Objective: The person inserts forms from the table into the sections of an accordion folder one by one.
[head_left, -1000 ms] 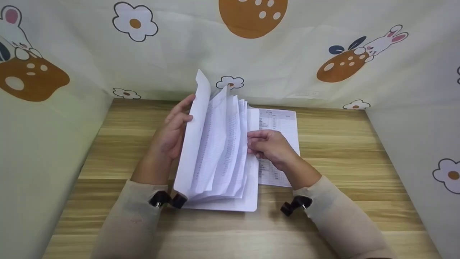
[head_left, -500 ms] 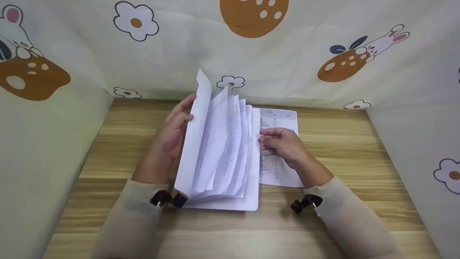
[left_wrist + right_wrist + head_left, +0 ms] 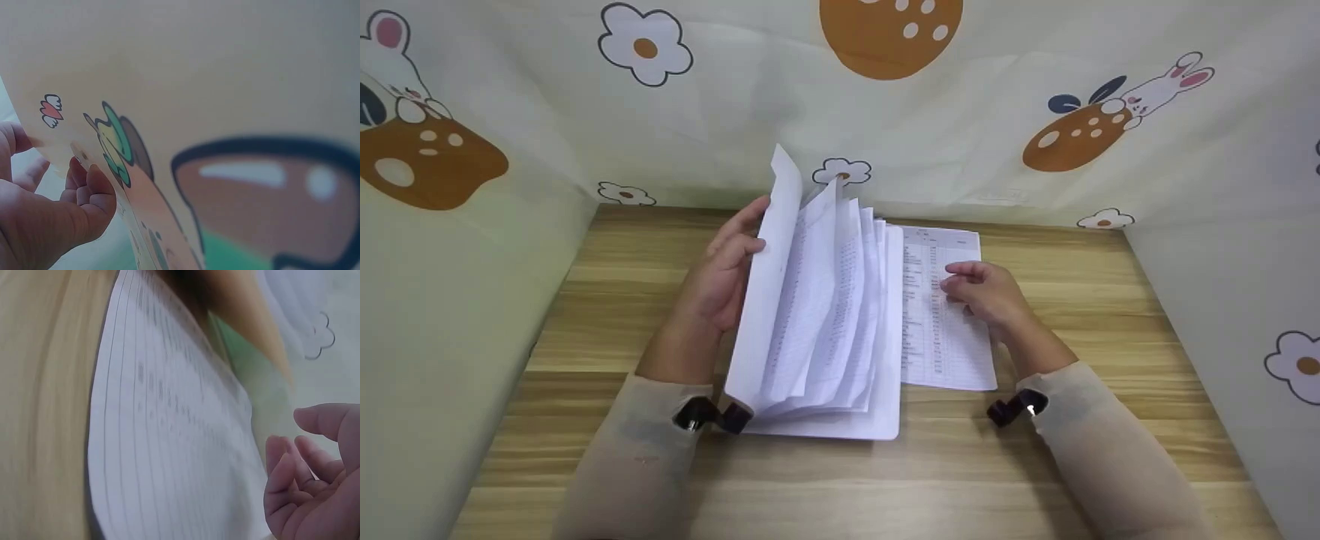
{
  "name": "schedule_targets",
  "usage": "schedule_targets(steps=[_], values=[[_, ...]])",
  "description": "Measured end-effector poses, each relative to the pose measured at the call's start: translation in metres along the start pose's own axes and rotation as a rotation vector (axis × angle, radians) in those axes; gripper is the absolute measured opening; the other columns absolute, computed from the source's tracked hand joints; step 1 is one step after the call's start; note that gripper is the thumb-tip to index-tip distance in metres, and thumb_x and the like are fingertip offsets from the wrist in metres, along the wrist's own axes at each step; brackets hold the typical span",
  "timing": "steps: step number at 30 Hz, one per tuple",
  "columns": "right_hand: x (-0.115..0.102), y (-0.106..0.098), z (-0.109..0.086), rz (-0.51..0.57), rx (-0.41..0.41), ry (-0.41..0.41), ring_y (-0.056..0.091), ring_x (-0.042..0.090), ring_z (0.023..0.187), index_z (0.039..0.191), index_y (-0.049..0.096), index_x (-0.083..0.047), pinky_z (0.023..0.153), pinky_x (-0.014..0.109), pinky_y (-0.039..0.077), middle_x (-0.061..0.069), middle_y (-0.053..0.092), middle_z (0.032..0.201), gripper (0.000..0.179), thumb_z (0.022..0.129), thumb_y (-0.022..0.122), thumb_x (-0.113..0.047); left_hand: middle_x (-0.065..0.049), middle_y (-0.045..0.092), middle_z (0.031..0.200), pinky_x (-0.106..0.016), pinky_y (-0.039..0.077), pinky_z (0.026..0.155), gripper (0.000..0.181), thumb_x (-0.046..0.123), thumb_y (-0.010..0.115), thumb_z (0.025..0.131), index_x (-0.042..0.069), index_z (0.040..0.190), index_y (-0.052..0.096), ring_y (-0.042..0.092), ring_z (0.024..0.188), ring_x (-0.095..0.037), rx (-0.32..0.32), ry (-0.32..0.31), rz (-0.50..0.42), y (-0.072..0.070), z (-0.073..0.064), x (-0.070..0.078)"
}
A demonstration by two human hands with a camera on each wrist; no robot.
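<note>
A white folder [image 3: 885,337] stands partly spread on the table, several printed sheets [image 3: 814,300] fanned out inside. My left hand [image 3: 720,274] grips the folder's raised front cover [image 3: 761,300] by its left side, tilting it up. In the left wrist view, the cover's outer face [image 3: 236,84] shows cartoon prints, with thumb and fingers at its edge. To the right lies a printed table sheet [image 3: 952,345], its left part hidden under the folder. Over that sheet hovers my right hand [image 3: 994,292], fingers loosely bent and nothing between them; the right wrist view shows ruled lines on the paper [image 3: 163,439].
The wood-grain table [image 3: 1080,315] is enclosed by a patterned cloth [image 3: 735,112] at the back and both sides. The folder's top edge rises close to the back cloth. Each wrist carries a small black camera mount [image 3: 1016,407].
My right hand has left the edge of the inner sheets and moved right, over the printed sheet. The inner sheets settled slightly rightward. The left hand still holds the cover in place.
</note>
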State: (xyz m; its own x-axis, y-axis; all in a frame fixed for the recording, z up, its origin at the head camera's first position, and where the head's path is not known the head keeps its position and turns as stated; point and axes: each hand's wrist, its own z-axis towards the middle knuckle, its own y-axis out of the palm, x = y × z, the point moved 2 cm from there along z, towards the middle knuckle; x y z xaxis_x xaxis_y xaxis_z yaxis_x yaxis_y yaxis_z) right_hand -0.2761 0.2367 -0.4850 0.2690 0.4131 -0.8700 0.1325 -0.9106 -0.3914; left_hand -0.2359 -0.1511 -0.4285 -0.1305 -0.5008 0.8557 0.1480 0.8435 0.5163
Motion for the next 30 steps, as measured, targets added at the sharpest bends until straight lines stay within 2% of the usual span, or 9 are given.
schedule_targets(steps=[5, 7, 11, 14, 20, 30], values=[[0.011, -0.009, 0.01, -0.124, 0.083, -0.003, 0.065, 0.018, 0.103, 0.142, 0.065, -0.003, 0.085, 0.025, 0.054, 0.012, 0.069, 0.126, 0.051, 0.094, 0.077, -0.017, 0.002, 0.042, 0.163, -0.029, 0.055, 0.092, 0.067, 0.004, 0.043, 0.099, 0.018, 0.165, 0.041, 0.055, 0.124, -0.02, 0.006, 0.0, 0.008, 0.0, 0.001, 0.0], [0.015, -0.011, 0.012, -0.176, 0.103, 0.002, 0.063, 0.024, 0.114, 0.144, 0.063, -0.004, 0.092, 0.03, 0.054, 0.017, 0.066, 0.136, 0.055, 0.093, 0.079, -0.018, 0.002, 0.041, 0.163, -0.029, 0.055, 0.092, 0.067, 0.003, 0.043, 0.099, 0.019, 0.165, 0.041, 0.055, 0.124, -0.02, 0.007, -0.001, 0.006, 0.0, 0.001, 0.0], [0.02, -0.015, 0.017, -0.235, 0.127, 0.016, 0.055, 0.036, 0.137, 0.148, 0.058, -0.002, 0.114, 0.044, 0.048, 0.021, 0.059, 0.15, 0.062, 0.092, 0.08, -0.018, 0.001, 0.042, 0.163, -0.028, 0.055, 0.091, 0.067, 0.004, 0.043, 0.1, 0.02, 0.165, 0.042, 0.055, 0.123, -0.019, 0.009, -0.008, 0.006, 0.001, 0.0, 0.0], [0.023, -0.017, 0.018, -0.255, 0.131, 0.025, 0.05, 0.038, 0.146, 0.149, 0.057, -0.001, 0.124, 0.049, 0.041, 0.022, 0.056, 0.155, 0.063, 0.092, 0.079, -0.017, 0.0, 0.044, 0.16, -0.028, 0.055, 0.09, 0.067, 0.004, 0.043, 0.099, 0.021, 0.164, 0.043, 0.056, 0.12, -0.019, 0.011, -0.013, 0.01, 0.001, 0.0, -0.001], [0.026, -0.022, 0.02, -0.301, 0.131, 0.02, 0.05, 0.04, 0.147, 0.155, 0.05, 0.001, 0.125, 0.051, 0.04, 0.024, 0.053, 0.157, 0.072, 0.092, 0.08, -0.018, 0.001, 0.049, 0.152, -0.028, 0.056, 0.09, 0.068, 0.002, 0.042, 0.099, 0.02, 0.165, 0.042, 0.058, 0.117, -0.018, 0.007, -0.007, -0.009, 0.002, 0.001, -0.002], [0.028, -0.024, 0.023, -0.394, 0.088, -0.007, 0.053, 0.044, 0.143, 0.159, 0.04, 0.008, 0.124, 0.054, 0.042, 0.031, 0.05, 0.158, 0.086, 0.088, 0.083, -0.015, 0.001, 0.05, 0.151, -0.029, 0.055, 0.091, 0.069, 0.001, 0.041, 0.098, 0.019, 0.165, 0.041, 0.058, 0.12, -0.018, 0.012, -0.009, -0.023, 0.003, 0.001, -0.003]])
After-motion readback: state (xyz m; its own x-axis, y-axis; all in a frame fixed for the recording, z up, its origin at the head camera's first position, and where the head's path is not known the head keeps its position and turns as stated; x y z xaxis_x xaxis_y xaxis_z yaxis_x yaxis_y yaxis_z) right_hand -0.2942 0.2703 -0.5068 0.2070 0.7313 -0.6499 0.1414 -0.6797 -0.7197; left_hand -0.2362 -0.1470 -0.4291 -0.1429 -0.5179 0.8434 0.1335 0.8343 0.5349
